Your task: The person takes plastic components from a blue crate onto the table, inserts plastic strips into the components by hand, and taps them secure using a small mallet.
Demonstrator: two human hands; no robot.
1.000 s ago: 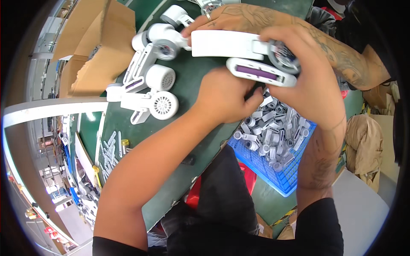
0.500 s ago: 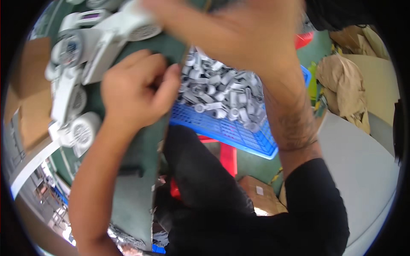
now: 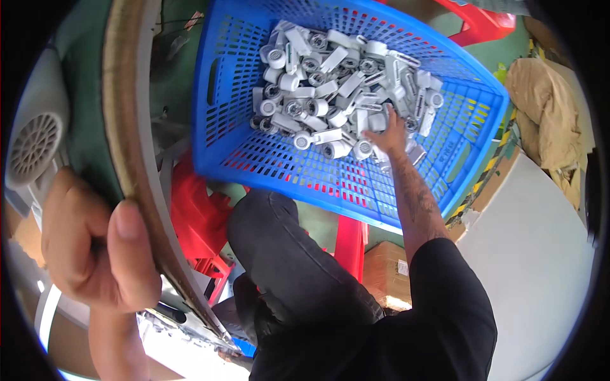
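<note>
Into a blue plastic basket (image 3: 213,143) reaches my right hand (image 3: 389,136), its fingers spread over a heap of small white and grey plastic parts (image 3: 318,95). Many of these parts have a round end and a flat arm; some show a grille. The fingertips touch or hover just over the heap's near right side; I cannot tell which. At the left, my left hand (image 3: 95,247) is curled closed beside the green bench's edge. Whatever its fingers hold, if anything, is hidden. Just beyond it lies a larger white piece with a round slotted grille (image 3: 35,149).
The worn bench edge (image 3: 124,114) runs between my left hand and the basket. A red plastic stool (image 3: 197,209) stands below the basket. A cardboard box (image 3: 384,273) lies on the floor, and brown crumpled wrapping (image 3: 543,108) sits at the right beside a pale grey surface (image 3: 527,254).
The view has swung right toward the basket. My right hand has moved from a blurred place above the bench edge down to the heap. My left hand stays curled by the bench.
</note>
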